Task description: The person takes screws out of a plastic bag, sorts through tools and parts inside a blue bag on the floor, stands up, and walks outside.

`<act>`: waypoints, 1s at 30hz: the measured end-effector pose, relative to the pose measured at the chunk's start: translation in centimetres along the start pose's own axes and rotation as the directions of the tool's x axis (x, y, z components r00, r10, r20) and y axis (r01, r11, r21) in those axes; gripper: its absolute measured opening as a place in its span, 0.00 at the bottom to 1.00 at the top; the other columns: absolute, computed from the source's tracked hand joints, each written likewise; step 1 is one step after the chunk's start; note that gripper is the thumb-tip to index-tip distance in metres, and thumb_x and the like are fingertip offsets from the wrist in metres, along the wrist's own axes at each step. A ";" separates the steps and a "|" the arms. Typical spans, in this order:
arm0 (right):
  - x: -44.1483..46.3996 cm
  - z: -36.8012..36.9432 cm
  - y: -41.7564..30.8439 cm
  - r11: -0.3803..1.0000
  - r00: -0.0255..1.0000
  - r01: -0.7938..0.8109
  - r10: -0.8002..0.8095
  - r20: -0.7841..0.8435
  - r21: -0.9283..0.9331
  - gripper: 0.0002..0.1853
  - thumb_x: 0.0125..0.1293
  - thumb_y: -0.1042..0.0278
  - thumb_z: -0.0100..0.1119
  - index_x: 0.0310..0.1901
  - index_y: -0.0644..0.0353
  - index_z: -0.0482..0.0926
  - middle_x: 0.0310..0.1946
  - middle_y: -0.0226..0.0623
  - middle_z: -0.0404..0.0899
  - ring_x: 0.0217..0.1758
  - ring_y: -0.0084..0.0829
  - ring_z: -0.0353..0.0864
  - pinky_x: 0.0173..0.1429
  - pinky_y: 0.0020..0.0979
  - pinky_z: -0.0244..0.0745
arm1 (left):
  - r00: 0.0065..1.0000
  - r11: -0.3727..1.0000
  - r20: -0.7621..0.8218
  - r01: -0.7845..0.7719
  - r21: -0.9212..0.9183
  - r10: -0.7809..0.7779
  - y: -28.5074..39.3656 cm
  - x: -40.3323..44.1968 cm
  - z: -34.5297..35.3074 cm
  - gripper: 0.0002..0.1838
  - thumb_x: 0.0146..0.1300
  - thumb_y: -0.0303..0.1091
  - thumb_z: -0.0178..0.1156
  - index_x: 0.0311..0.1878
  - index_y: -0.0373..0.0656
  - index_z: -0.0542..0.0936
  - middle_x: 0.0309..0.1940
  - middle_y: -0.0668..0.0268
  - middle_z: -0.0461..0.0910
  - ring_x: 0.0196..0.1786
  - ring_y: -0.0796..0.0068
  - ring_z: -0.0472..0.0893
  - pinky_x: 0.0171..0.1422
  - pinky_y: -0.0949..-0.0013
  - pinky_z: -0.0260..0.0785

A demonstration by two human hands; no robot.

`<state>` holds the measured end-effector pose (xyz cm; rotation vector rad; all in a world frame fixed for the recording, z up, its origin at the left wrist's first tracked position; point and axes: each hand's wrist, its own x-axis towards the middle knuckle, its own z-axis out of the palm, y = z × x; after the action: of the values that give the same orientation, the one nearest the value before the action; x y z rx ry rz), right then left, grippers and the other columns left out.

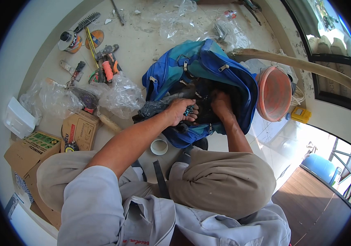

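Observation:
A blue and teal bag lies unzipped on the floor in front of my knees. At its left opening, my left hand is closed around several small dark and teal pieces too small to name. My right hand reaches down inside the bag on the right, its fingers hidden in the dark interior. Crumpled dark plastic lies against the bag beside my left wrist. Just below the bag, a small white cup stands on the floor.
Hand tools, a red string roll, clear plastic and a can lie at left. Cardboard boxes stand lower left. An orange bucket, a wooden handle and a yellow bottle are at right.

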<state>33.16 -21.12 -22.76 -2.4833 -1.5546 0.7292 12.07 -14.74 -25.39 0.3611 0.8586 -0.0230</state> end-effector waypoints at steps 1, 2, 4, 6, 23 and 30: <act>0.0 0.2 0.1 1.000 1.000 -0.015 0.015 0.007 -0.004 0.15 0.60 0.77 0.57 0.47 0.60 0.87 0.43 0.59 0.86 0.52 0.55 0.86 0.61 0.47 0.78 | 1.000 1.000 -0.001 0.001 0.000 -0.001 0.0 0.0 0.0 0.20 0.74 0.47 0.59 0.48 0.36 0.81 0.38 0.58 0.84 0.37 0.68 0.85 0.42 0.65 0.81; 0.0 0.4 0.1 1.000 0.999 -0.030 0.030 0.015 -0.007 0.15 0.60 0.76 0.58 0.48 0.60 0.87 0.43 0.59 0.85 0.53 0.55 0.86 0.61 0.48 0.78 | 1.000 1.000 -0.004 0.003 -0.005 -0.003 0.0 0.0 0.1 0.19 0.74 0.46 0.59 0.48 0.36 0.81 0.37 0.59 0.84 0.36 0.67 0.85 0.41 0.65 0.82; -0.3 0.7 0.2 1.000 1.000 0.004 -0.004 0.003 0.016 0.17 0.60 0.74 0.60 0.51 0.59 0.86 0.46 0.59 0.85 0.54 0.55 0.85 0.62 0.48 0.78 | 1.000 1.000 -0.013 0.004 -0.014 -0.005 0.0 0.1 0.2 0.18 0.75 0.45 0.57 0.48 0.36 0.81 0.36 0.59 0.84 0.34 0.67 0.86 0.38 0.67 0.82; -0.3 1.0 0.0 1.000 1.000 0.020 -0.020 0.011 -0.002 0.19 0.59 0.73 0.62 0.54 0.59 0.85 0.49 0.59 0.84 0.55 0.55 0.84 0.63 0.49 0.77 | 1.000 1.000 -0.008 -0.001 -0.014 0.001 0.0 0.1 0.1 0.18 0.75 0.45 0.57 0.48 0.36 0.81 0.36 0.59 0.84 0.34 0.67 0.85 0.38 0.66 0.82; 0.1 1.6 0.6 0.995 0.997 0.063 -0.060 -0.040 0.076 0.12 0.59 0.73 0.65 0.46 0.61 0.85 0.40 0.54 0.87 0.46 0.55 0.87 0.54 0.46 0.81 | 1.000 0.999 0.000 -0.022 -0.028 0.022 -0.2 0.3 0.0 0.19 0.74 0.46 0.58 0.47 0.35 0.81 0.37 0.58 0.84 0.36 0.67 0.86 0.42 0.64 0.83; 0.2 -1.5 -0.3 0.717 0.965 -0.251 0.240 0.108 0.650 0.12 0.60 0.74 0.62 0.46 0.64 0.85 0.35 0.52 0.87 0.40 0.46 0.89 0.46 0.39 0.82 | 0.999 0.999 -0.014 -0.029 -0.019 0.028 -0.2 -0.1 0.1 0.19 0.74 0.46 0.59 0.47 0.35 0.81 0.38 0.57 0.84 0.36 0.67 0.85 0.43 0.64 0.83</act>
<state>33.64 -20.54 -21.41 -2.1274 -0.7472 1.1071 12.07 -14.92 -25.34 0.3562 0.8668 0.0139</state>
